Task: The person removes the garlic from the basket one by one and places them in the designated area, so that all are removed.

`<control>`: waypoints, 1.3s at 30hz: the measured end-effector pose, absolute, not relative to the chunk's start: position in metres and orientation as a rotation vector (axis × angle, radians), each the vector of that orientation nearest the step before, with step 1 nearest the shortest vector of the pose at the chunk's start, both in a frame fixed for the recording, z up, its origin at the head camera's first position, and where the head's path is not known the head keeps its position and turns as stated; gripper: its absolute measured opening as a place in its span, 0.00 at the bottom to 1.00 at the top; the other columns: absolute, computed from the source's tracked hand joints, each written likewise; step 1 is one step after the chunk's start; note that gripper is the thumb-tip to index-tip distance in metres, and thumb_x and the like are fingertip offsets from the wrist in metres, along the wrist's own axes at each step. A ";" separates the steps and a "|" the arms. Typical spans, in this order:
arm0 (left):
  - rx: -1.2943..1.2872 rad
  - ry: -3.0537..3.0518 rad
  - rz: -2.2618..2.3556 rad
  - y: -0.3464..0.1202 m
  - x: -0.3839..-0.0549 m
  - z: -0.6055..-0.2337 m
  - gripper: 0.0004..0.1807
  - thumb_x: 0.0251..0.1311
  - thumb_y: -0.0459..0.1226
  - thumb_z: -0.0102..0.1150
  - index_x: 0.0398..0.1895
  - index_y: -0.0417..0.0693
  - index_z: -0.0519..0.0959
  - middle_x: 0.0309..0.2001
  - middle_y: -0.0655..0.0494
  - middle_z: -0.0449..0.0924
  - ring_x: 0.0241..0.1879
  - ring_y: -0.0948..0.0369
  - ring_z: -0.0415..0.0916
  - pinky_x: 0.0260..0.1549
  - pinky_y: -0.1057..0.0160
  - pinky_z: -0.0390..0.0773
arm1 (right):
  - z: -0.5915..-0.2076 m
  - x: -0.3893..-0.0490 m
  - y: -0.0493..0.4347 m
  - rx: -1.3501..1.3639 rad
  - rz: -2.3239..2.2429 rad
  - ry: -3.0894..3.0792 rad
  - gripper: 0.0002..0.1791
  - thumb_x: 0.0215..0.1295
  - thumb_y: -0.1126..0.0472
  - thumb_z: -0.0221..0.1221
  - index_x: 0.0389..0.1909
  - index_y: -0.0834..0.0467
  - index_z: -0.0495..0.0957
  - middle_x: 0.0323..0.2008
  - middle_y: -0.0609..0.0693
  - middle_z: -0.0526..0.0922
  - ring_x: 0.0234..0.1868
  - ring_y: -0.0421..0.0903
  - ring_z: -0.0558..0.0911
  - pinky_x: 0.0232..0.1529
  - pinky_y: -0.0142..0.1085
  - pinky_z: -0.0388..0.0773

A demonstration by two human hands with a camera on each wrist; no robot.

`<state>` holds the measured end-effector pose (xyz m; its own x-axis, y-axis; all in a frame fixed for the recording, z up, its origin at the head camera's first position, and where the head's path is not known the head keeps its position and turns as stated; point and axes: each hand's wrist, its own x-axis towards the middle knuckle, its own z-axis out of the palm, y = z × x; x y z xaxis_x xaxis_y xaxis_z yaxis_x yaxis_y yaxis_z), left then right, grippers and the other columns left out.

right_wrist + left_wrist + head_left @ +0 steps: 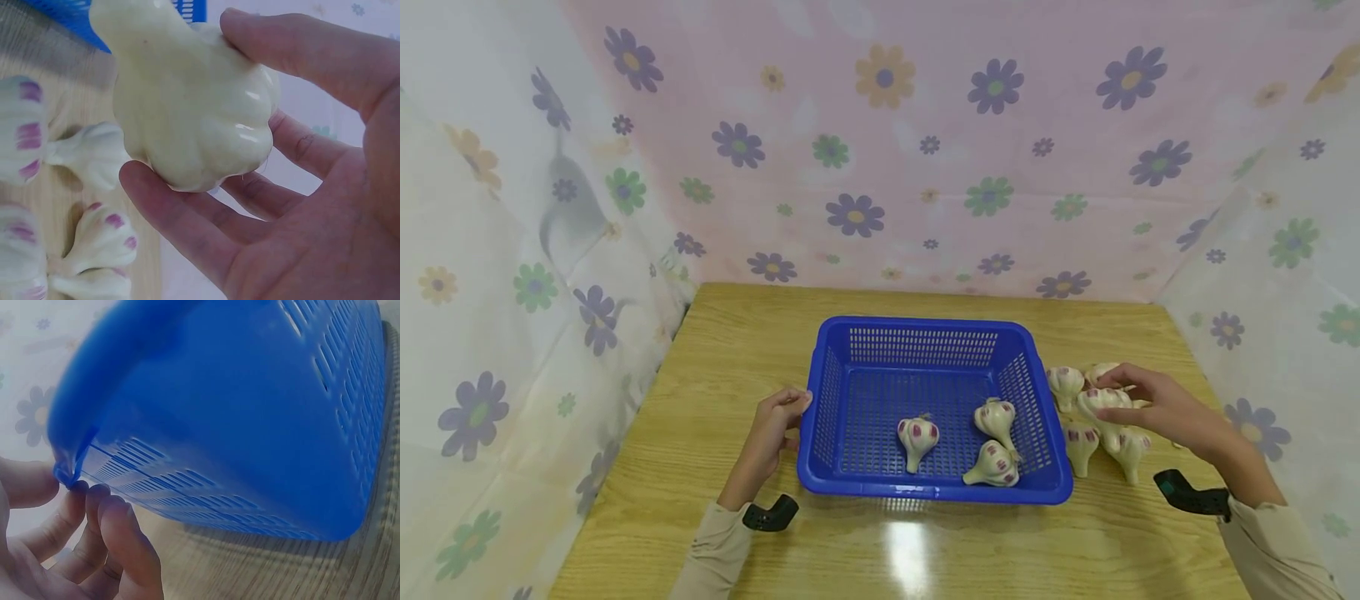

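Observation:
A blue plastic basket (880, 487) with slotted sides stands on the table. At its left side my left hand (772, 429) pinches the rim between thumb and fingers; the left wrist view shows the fingertips (125, 519) under the basket's edge (81, 419). Inside the basket lie three garlic bulbs: one alone near the middle (917, 436) and two together at the right (995, 417). To the right of the basket, my right hand (1172, 412) holds a garlic bulb (194, 106) between thumb and fingers, above other bulbs.
Several more garlic bulbs (1081, 442) lie close together on the wooden table (730, 350), just right of the basket. Flower-patterned cloth (925, 167) hangs behind the table and along both sides. Each wrist wears a black device (771, 514).

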<state>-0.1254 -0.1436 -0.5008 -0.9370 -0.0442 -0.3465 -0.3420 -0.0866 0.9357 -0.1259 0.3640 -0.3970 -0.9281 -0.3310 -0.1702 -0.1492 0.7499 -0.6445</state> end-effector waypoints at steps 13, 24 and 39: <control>-0.411 1.961 2.131 -0.146 -0.127 -0.496 0.10 0.63 0.39 0.55 0.35 0.40 0.76 0.27 0.51 0.76 0.25 0.58 0.75 0.13 0.63 0.72 | -0.410 -0.118 0.395 -0.235 -0.939 2.699 0.24 0.65 0.54 0.59 0.56 0.63 0.68 0.57 0.64 0.68 0.50 0.59 0.73 0.35 0.45 0.74; -0.413 1.935 2.152 -0.145 -0.128 -0.495 0.08 0.62 0.38 0.56 0.34 0.41 0.76 0.27 0.51 0.76 0.25 0.58 0.76 0.12 0.63 0.72 | -0.421 -0.110 0.423 -0.136 -0.972 2.648 0.24 0.67 0.53 0.57 0.55 0.65 0.67 0.59 0.66 0.63 0.53 0.63 0.71 0.35 0.43 0.76; -0.426 1.925 2.147 -0.144 -0.127 -0.498 0.07 0.63 0.37 0.55 0.34 0.41 0.76 0.27 0.50 0.76 0.25 0.58 0.76 0.12 0.64 0.73 | -0.453 -0.099 0.458 0.010 -1.042 2.626 0.33 0.68 0.56 0.56 0.62 0.74 0.57 0.59 0.73 0.57 0.37 0.18 0.66 0.33 0.41 0.79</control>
<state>-0.1272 -0.1439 -0.4976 -0.9322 -0.0251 -0.3611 -0.3562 -0.1136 0.9275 -0.0986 0.4578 -0.4530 -0.9503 -0.1081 -0.2921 0.1216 0.7346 -0.6676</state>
